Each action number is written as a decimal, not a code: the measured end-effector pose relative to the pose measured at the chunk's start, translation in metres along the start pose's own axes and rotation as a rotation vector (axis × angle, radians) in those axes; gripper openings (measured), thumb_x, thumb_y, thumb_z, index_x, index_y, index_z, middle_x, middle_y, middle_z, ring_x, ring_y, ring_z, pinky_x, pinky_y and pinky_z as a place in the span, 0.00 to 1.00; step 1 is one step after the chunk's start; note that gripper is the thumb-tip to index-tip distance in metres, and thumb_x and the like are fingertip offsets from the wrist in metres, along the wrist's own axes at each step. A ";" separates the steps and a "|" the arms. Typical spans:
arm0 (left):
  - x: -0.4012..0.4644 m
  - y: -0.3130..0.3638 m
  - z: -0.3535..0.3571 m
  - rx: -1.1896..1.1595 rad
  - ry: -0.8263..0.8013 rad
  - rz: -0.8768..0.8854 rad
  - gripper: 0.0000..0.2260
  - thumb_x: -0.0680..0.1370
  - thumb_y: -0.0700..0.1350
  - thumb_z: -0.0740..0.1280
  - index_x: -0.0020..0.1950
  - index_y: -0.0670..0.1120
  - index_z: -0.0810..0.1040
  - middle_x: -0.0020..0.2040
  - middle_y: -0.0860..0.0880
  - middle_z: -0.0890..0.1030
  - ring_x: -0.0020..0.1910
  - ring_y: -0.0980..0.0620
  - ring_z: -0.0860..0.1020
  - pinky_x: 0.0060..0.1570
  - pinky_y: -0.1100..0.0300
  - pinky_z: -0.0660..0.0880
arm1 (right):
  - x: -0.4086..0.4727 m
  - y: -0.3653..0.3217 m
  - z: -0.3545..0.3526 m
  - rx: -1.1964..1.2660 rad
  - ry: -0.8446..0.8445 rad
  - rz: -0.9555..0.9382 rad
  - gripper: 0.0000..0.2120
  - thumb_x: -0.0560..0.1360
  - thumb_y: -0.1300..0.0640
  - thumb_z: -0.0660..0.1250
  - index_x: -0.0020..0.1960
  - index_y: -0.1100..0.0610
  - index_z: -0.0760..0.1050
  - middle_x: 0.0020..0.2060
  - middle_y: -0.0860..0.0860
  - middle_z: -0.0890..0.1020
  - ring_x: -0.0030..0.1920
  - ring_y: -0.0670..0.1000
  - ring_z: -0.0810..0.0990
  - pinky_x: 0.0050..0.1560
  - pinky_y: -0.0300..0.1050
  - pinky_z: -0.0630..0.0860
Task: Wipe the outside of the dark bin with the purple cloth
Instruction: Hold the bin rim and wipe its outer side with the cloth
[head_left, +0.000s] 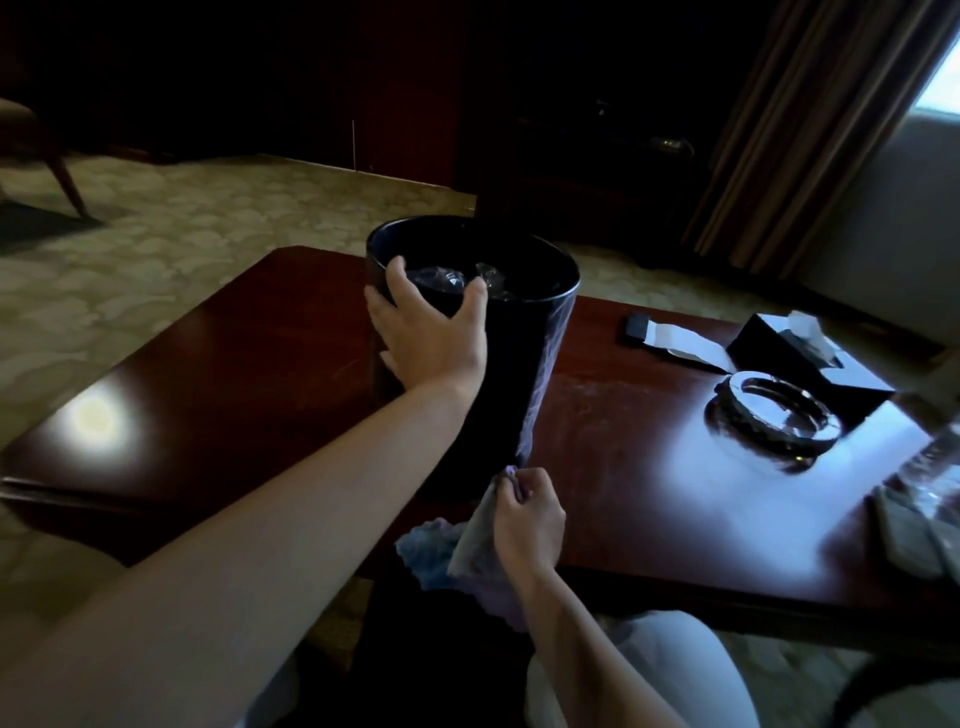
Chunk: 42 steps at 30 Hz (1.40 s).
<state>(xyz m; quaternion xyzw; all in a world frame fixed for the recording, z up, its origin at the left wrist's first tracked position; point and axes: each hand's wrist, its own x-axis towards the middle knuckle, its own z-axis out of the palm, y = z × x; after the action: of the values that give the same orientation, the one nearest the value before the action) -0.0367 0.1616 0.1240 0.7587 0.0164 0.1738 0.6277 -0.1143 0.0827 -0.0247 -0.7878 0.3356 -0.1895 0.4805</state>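
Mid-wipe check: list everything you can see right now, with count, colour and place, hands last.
dark bin: one, black and glossy, upright on the table, something crinkled and clear inside
purple cloth: one, purple-blue, at the table's near edge by the bin's base
table: one, dark red wood, low, polished
glass ashtray: one, clear, round, on the table to the right
tissue box: one, black, white tissue sticking out, behind the ashtray
flat dark item with white paper: one, on the table right of the bin; cannot tell what it is
carpet: pale, patterned, around the table
curtain: brown, upper right
left hand: grips the bin's rim, thumb inside
right hand: pinches the cloth near the bin's base
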 end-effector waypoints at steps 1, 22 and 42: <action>0.002 0.002 0.001 0.026 -0.021 -0.044 0.37 0.74 0.57 0.66 0.77 0.49 0.51 0.78 0.43 0.47 0.76 0.46 0.51 0.73 0.44 0.54 | -0.001 -0.001 -0.002 0.015 0.007 -0.001 0.10 0.77 0.50 0.64 0.40 0.54 0.73 0.32 0.44 0.77 0.33 0.40 0.73 0.30 0.36 0.65; 0.037 0.016 -0.014 0.109 -0.360 -0.016 0.35 0.75 0.49 0.66 0.77 0.49 0.52 0.75 0.46 0.59 0.71 0.45 0.63 0.66 0.48 0.67 | -0.021 -0.003 -0.022 0.073 -0.005 0.054 0.09 0.79 0.49 0.61 0.42 0.52 0.73 0.34 0.45 0.79 0.35 0.40 0.75 0.31 0.33 0.65; 0.026 0.010 -0.010 0.261 -0.487 0.182 0.10 0.80 0.54 0.60 0.49 0.52 0.78 0.77 0.47 0.51 0.76 0.45 0.41 0.72 0.51 0.42 | 0.001 -0.135 -0.049 0.129 0.328 -0.424 0.07 0.81 0.54 0.60 0.50 0.58 0.70 0.42 0.55 0.83 0.40 0.55 0.81 0.33 0.40 0.65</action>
<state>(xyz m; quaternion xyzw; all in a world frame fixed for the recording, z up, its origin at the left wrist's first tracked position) -0.0176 0.1755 0.1418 0.8507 -0.1809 0.0385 0.4921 -0.0971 0.0933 0.1178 -0.7670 0.2239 -0.4320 0.4183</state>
